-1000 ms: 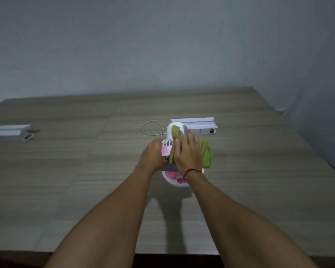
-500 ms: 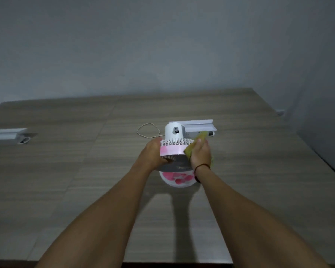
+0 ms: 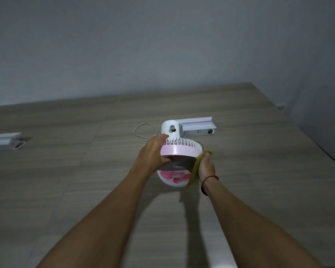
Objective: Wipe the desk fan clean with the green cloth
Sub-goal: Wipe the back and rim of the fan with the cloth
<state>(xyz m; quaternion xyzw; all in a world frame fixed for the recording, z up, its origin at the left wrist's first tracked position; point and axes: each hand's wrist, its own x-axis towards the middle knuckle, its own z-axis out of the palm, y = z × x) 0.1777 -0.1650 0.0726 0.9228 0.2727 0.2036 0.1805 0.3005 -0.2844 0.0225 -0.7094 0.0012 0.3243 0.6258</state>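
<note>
While the left hand (image 3: 155, 153) grips the left rim of the desk fan (image 3: 179, 149), fingers curled around its pink band, the right hand (image 3: 207, 167) is closed on the green cloth (image 3: 196, 169), pressed against the fan's right side. The fan stands mid-bench (image 3: 66, 171), nearer the far edge.
</note>
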